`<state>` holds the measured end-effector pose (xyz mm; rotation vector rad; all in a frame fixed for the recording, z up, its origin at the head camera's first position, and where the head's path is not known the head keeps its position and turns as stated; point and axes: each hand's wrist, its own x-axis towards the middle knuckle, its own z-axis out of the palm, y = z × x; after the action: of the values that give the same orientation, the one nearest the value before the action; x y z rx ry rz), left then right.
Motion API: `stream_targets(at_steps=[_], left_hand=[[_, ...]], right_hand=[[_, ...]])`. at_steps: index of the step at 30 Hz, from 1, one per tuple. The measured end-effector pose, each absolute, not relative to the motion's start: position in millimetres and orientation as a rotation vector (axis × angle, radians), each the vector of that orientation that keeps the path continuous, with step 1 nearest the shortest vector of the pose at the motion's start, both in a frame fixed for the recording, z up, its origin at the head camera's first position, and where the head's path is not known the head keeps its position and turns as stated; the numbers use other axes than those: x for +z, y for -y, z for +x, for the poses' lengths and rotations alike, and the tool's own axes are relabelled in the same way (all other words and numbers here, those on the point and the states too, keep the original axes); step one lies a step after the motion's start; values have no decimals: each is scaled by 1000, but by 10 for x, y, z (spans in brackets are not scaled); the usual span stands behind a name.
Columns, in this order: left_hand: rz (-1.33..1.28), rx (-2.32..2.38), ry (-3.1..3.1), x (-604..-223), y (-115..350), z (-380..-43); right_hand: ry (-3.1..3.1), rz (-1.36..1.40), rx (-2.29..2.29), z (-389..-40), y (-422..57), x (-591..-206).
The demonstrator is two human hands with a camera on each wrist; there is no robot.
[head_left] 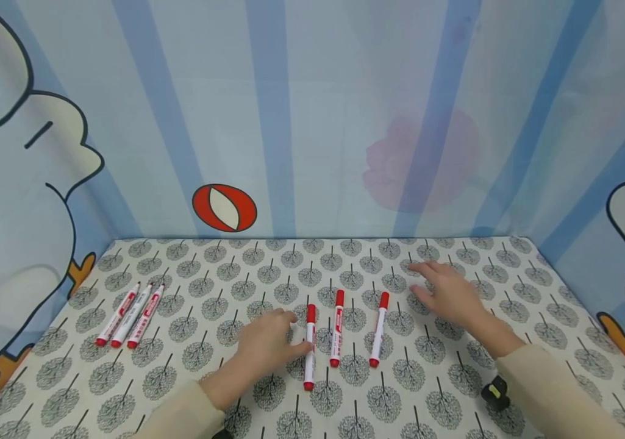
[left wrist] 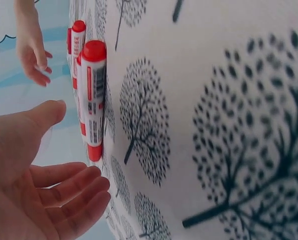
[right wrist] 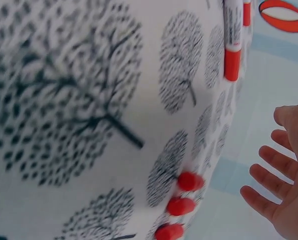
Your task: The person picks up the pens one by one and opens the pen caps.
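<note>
Three red-capped white markers lie apart in the middle of the table: a left one [head_left: 310, 332], a middle one [head_left: 337, 329] and a right one [head_left: 380, 332]. My left hand [head_left: 271, 338] is beside the left marker, and its thumb overlaps that marker in the head view. In the left wrist view the fingers [left wrist: 74, 197] are loosely spread, with a marker [left wrist: 94, 95] beyond them and nothing gripped. To the right of the markers, my right hand [head_left: 449, 292] hovers with relaxed fingers, holding nothing. The right wrist view shows its fingers [right wrist: 271, 180] spread apart.
Three more markers [head_left: 132, 317] lie side by side at the table's left. A tree-patterned cloth [head_left: 197, 390] covers the table. Behind it rises a striped backdrop [head_left: 323, 152] with cartoon figures. A small black object [head_left: 496, 392] sits by the right sleeve.
</note>
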<state>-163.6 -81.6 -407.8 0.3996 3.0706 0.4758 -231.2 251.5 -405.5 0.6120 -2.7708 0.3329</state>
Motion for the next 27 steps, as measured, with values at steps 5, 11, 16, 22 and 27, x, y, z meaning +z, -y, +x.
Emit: stream_targets(at_steps=[5,11,16,22,27], left_hand=[[423,508,-3049,-4116,769,-1648],[439,512,-3040,-4146,702,-1643],[398,539,-3004,-4146,644,-1614],[397,628,-2948,-4148,632,-1600],[414,612,-2945,-4133,650,-1611]], right_hand=[[2728,685,339,-2268,-2414,-4002],[2686,755,359,-2234,-2331,-4017],[2645,781,375,-2205,-2266,-4013],[2620,820,346,-2175,-2192,-3970],[2609,829,337,-2150,-2158,-3949]])
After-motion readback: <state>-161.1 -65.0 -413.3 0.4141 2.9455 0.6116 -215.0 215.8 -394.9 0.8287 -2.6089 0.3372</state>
